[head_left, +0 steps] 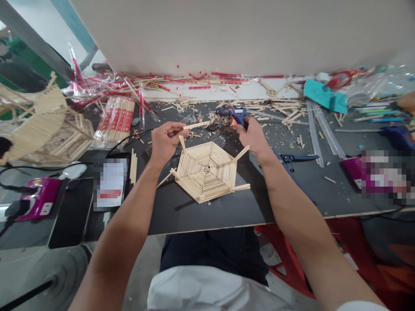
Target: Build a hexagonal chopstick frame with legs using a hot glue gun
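Note:
A hexagonal panel of light wooden sticks (220, 172) lies on the dark table, with pairs of sticks jutting from several corners. Above its upper left edge, my left hand (167, 140) pinches a short wooden stick (196, 125) that points right. My right hand (252, 134) is wrapped round the handle of a blue glue gun (238, 114), its nozzle facing left. The gun is beyond the panel's upper right side, over scattered stick scraps. Neither hand touches the panel.
Wrapped stick bundles (115, 119) and stick models (48, 129) stand at the left. Two phones (112, 181) and a purple power strip (40, 198) lie nearer. Blue pliers (292, 159) rest beside my right forearm. Clear glue sticks (319, 134) are farther right. A wall rises behind.

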A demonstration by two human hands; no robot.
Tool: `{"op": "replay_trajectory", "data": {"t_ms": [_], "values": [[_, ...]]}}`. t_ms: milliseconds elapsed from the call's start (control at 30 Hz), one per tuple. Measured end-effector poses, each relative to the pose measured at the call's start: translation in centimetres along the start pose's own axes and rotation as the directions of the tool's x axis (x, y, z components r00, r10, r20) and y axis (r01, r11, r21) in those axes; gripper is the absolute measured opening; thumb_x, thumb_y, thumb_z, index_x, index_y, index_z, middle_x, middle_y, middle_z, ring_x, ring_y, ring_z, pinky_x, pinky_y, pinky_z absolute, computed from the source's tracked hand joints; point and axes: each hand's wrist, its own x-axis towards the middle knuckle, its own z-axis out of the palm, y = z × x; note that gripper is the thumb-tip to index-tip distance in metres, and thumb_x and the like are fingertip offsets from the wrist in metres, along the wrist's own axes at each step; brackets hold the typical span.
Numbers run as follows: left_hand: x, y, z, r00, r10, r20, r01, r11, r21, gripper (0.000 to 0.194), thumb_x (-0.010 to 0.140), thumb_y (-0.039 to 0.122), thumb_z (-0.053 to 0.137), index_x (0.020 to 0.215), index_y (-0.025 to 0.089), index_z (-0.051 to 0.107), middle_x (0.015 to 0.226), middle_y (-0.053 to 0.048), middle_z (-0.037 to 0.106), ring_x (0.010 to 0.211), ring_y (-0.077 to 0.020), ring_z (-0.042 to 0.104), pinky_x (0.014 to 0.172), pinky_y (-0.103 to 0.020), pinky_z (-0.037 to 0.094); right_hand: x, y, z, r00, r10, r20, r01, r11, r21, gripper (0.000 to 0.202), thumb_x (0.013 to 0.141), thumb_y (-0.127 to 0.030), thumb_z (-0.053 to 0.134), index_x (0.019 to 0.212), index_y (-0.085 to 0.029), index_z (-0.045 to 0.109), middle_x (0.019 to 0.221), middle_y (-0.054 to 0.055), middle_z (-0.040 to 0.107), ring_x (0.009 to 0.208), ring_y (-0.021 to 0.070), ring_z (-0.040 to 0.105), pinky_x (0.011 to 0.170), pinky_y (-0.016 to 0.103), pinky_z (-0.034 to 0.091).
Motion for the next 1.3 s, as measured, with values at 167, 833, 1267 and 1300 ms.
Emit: {"op": "replay_trajectory", "data": {"t_ms": [167, 833, 1267, 1300], "values": [[-0.1, -0.3, 0.2, 1.0, -0.006, 0.029, 0.007, 0.999, -0.042, 0.017, 0.073, 0.023, 0.084, 0.088, 0.02, 0.075, 0.08, -0.002, 0.08, 0.074, -0.0196, 0.079, 0.065, -0.029, 0.067, -1.4, -2.0, -0.6, 0.987, -0.144, 0.074, 0.126, 0.97, 0.207, 0.05, 0.09, -0.061, 0.071, 0.121, -0.024, 0.057, 0.093, 0.007, 0.068, 0.081, 0.0256, 0.068, 0.079, 0.045, 0.057], [-0.2, -0.4, 0.9, 0.994, -0.078, 0.075, 0.085, 0.992, -0.089, 0.014, 0.079, 0.011, 0.079, 0.089, 0.019, 0.074, 0.078, -0.003, 0.079, 0.077, -0.022, 0.08, 0.07, -0.034, 0.068, -2.4, -4.1, 1.5, 0.955, -0.265, 0.134, 0.279, 0.956, -0.094, 0.03, 0.082, -0.049, 0.068, 0.099, -0.025, 0.059, 0.067, 0.001, 0.057, 0.061, 0.021, 0.052, 0.061, 0.036, 0.042], [0.0, -1.1, 0.5, 0.997, -0.041, 0.063, 0.046, 0.995, -0.085, 0.016, 0.077, 0.015, 0.083, 0.091, 0.018, 0.076, 0.082, -0.004, 0.08, 0.079, -0.0222, 0.081, 0.067, -0.031, 0.068, -2.1, -3.9, 1.5, 0.941, -0.27, 0.205, 0.299, 0.945, -0.13, 0.034, 0.087, -0.046, 0.061, 0.107, -0.02, 0.058, 0.065, 0.001, 0.056, 0.058, 0.0212, 0.054, 0.062, 0.035, 0.043], [0.0, -1.1, 0.5, 0.997, -0.041, 0.06, 0.046, 0.994, -0.095, 0.016, 0.076, 0.015, 0.083, 0.09, 0.018, 0.076, 0.082, -0.004, 0.08, 0.078, -0.022, 0.08, 0.066, -0.03, 0.067, -2.1, -3.9, 1.6, 0.938, -0.277, 0.207, 0.308, 0.942, -0.136, 0.034, 0.087, -0.046, 0.06, 0.108, -0.02, 0.058, 0.065, 0.001, 0.056, 0.058, 0.0211, 0.053, 0.062, 0.035, 0.043]]}}
